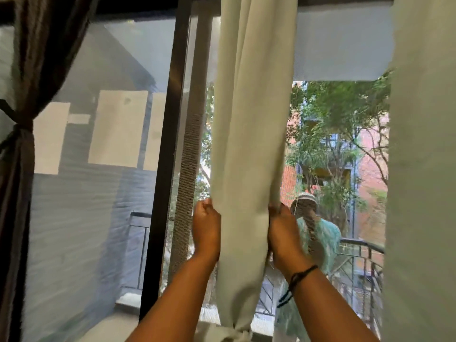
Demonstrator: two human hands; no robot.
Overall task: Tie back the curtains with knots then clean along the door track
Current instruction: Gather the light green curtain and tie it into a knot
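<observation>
So here's where things sit; the dark brown gathered curtain (22, 134) on the far left is already cinched at its middle with a dark tie, so that 1 looks done; the pale cream fabric curtain panel (249, 144) in the centre hangs straight down and already has a knot (237, 333) bunched at its bottom end, right at the lower edge of view. Both hands are on it: the left hand (206, 225) grips the left edge of the panel, the right hand (283, 233) pinches the right edge, 1 each side with the cloth between them, so they're apart and both clamped on the same curtain. I'd guess the knot is being adjusted or the panel gathered tighter.

A 2nd pale curtain panel (422, 169) hangs loose at the right edge; no knot visible on it, though its lower part is out of view. The door track isn't in view at all, so the cleaning seems not started.

Textures: the cream cloth looks soft, matte, heavy-ish, falling in long folds; the dark metal door frame (170, 144) is smooth and rigid; fine mesh screen (190, 144) beside it.
</observation>
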